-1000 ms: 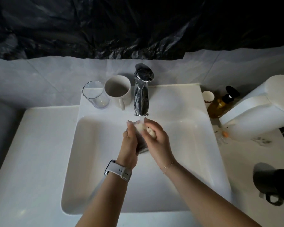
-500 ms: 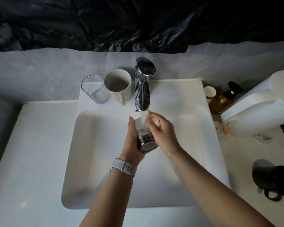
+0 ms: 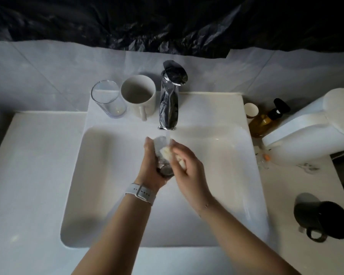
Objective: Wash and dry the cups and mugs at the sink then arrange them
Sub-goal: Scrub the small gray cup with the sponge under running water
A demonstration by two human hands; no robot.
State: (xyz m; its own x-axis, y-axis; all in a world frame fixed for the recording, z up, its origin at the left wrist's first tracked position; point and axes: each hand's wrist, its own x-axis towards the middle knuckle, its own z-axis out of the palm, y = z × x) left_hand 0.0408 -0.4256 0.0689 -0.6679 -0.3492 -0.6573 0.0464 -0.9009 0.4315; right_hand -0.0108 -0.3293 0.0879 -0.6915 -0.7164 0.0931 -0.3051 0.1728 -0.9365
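Note:
Over the white sink (image 3: 111, 195), my left hand (image 3: 150, 163) grips a small clear glass (image 3: 160, 147) tilted under the running chrome faucet (image 3: 170, 102). My right hand (image 3: 189, 171) holds a pale sponge (image 3: 167, 153) and presses it against the glass. A clear tumbler (image 3: 107, 102) and a white mug (image 3: 138, 96) stand on the sink's back ledge, left of the faucet. A black mug (image 3: 324, 223) lies on its side on the counter at the right.
At the back right stand a small white cup (image 3: 251, 110), an amber pump bottle (image 3: 266, 120) and a large white container (image 3: 314, 126). White counter (image 3: 28, 175) stretches to the left of the sink. Black plastic sheeting covers the wall behind.
The glass and both hands stayed under the faucet; my right hand worked the sponge up to the glass's rim and back down along its side.

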